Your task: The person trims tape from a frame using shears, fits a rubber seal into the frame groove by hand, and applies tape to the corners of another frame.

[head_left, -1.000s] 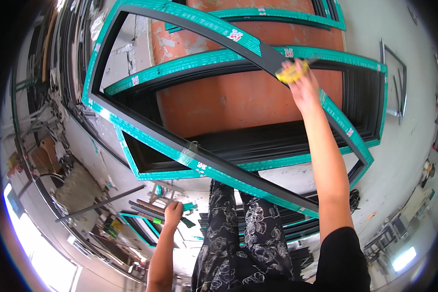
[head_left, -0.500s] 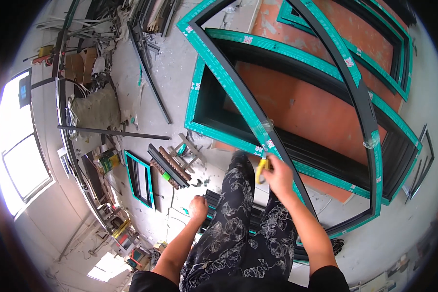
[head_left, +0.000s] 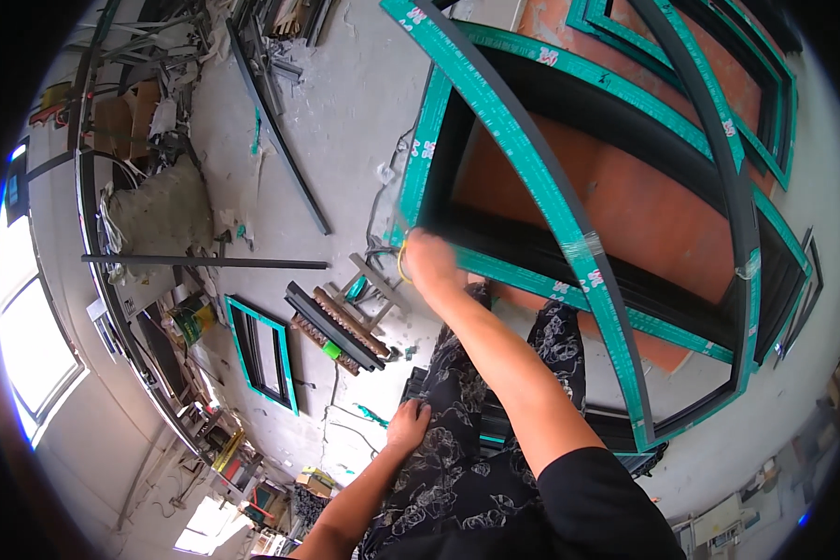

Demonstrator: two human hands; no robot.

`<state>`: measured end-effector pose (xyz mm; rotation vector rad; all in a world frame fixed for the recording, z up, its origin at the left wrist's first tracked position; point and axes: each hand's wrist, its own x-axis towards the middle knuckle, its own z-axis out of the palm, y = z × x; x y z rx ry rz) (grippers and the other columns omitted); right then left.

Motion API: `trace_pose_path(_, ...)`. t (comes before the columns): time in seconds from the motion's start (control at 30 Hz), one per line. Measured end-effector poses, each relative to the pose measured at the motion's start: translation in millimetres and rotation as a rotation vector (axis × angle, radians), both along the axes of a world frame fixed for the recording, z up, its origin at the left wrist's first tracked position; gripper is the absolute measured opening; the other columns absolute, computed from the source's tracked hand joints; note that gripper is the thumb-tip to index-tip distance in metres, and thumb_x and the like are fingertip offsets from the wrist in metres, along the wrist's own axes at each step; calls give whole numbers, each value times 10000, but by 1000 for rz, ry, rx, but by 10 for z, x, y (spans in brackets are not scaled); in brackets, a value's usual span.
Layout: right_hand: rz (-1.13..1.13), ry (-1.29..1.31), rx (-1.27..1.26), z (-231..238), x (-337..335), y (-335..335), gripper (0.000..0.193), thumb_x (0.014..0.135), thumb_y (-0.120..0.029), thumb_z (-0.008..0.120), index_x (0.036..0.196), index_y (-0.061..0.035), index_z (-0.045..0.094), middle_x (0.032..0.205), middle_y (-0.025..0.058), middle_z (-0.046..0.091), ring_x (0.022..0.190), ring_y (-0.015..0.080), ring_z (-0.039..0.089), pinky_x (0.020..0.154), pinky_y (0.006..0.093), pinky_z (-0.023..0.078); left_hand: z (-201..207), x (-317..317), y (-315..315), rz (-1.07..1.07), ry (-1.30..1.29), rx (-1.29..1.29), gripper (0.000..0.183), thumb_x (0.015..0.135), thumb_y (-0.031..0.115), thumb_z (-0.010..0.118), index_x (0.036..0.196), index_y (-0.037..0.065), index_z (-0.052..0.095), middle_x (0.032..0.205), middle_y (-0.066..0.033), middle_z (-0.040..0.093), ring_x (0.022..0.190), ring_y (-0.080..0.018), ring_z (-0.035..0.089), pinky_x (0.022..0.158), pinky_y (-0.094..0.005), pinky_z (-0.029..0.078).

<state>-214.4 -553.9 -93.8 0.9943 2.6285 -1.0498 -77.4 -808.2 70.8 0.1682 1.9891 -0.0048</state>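
My right hand (head_left: 431,264), smeared by motion, is at the near left corner of a large window frame (head_left: 523,271) with green protective film and black inner profiles. It is closed round a small yellow-handled tool (head_left: 402,261); only a thin yellow edge shows, and its working end is hidden. My left hand (head_left: 408,426) rests against my left thigh (head_left: 443,411), fingers curled, with nothing visible in it. A dark curved-sided frame (head_left: 532,182), also green-filmed, lies slantwise across the large one. Clear tape (head_left: 583,245) wraps its long bar.
More green-filmed frames (head_left: 663,61) lie at the far right on an orange-brown board (head_left: 667,210). To the left are a small frame (head_left: 262,355), a stool (head_left: 369,294) bearing dark profiles, and a long bar (head_left: 205,261). Scrap strips (head_left: 149,56) pile up behind.
My right hand has swung left with the yellow-handled tool, from beside the crossing frame's bar to the large frame's corner. My left hand has moved onto my thigh. The view has shifted.
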Motion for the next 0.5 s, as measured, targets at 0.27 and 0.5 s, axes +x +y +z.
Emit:
trace_pose_path(0.27, 1, -114, -82, 102, -311, 60, 355, 817, -77, 576, 1136, 75, 611, 822, 151, 712, 702, 264, 695, 584, 357, 559, -72, -250, -64, -73, 22, -4, 389, 927, 379, 542, 1055, 17, 602, 1029, -231, 627, 977, -429, 607, 842, -510, 488)
trace_pose_path(0.5, -48, 25, -60, 573, 318, 332, 234, 871, -161, 592, 1061, -26, 610, 839, 156, 658, 813, 321, 655, 660, 428, 538, -288, -402, -55, -197, -6, 60, 385, 926, 380, 544, 1031, 15, 603, 1025, -218, 634, 977, -406, 605, 854, -497, 476)
